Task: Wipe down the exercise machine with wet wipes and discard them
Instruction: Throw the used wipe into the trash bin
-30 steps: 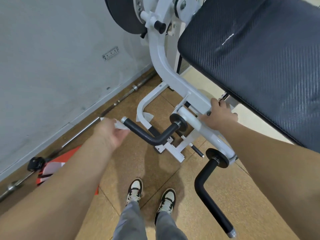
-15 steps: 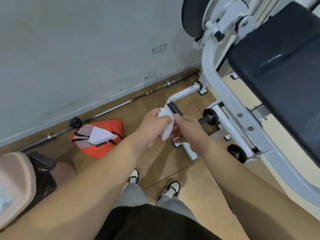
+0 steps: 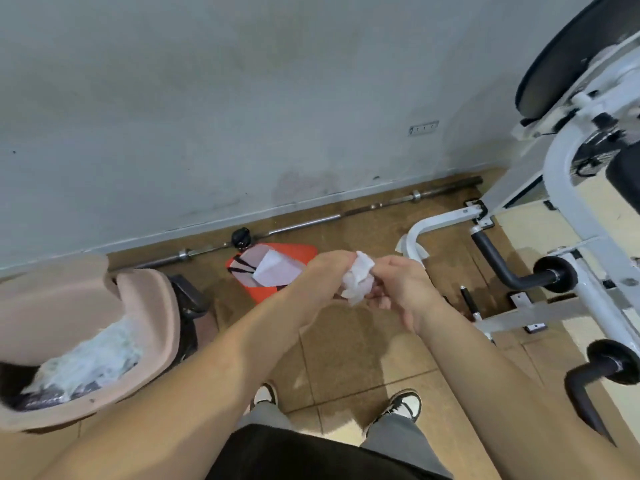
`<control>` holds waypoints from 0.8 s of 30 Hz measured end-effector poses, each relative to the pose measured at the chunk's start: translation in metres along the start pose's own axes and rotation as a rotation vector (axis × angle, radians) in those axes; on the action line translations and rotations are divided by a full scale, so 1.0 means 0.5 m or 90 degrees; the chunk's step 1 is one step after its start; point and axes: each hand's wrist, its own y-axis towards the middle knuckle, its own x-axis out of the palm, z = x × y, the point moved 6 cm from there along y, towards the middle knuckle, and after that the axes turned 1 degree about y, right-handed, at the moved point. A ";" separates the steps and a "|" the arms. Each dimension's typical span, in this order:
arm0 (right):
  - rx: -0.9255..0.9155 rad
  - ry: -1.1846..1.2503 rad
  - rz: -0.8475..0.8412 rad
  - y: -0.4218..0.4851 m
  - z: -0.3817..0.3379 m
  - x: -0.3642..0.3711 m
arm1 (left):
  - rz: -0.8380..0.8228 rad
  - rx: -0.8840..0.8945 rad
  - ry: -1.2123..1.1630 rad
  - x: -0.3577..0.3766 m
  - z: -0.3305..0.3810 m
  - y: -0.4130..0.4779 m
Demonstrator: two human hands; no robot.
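Note:
A crumpled white wet wipe (image 3: 358, 280) is held between both hands at the centre of the view, above the floor. My left hand (image 3: 325, 271) grips its left side and my right hand (image 3: 398, 285) pinches its right side. The white exercise machine (image 3: 568, 188) stands at the right, with two black handles (image 3: 498, 261) pointing toward me. An orange wipe pack (image 3: 277, 271) with a white sheet sticking out lies on the floor just beyond my left hand. A pink-rimmed bin (image 3: 145, 327) holding used white wipes sits at the lower left.
A long steel barbell (image 3: 311, 221) lies along the base of the grey wall (image 3: 242, 98). Another white wipe (image 3: 403, 245) lies on the floor by the machine's white foot bar. My two shoes (image 3: 398, 407) stand on the brown tiled floor.
My view has swung left, bringing the bin into sight. Both hands have left the machine's handle and now bunch the wipe together in mid-air.

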 end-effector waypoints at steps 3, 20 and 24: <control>0.003 0.025 -0.023 -0.003 0.021 0.157 | 0.059 0.076 0.067 -0.145 -0.023 -0.040; 0.136 -0.271 -0.170 0.057 0.162 0.721 | 0.378 -0.045 0.035 -0.687 -0.306 -0.138; 0.103 -0.389 -0.197 0.068 0.209 0.802 | 0.532 -0.150 0.077 -0.822 -0.412 -0.177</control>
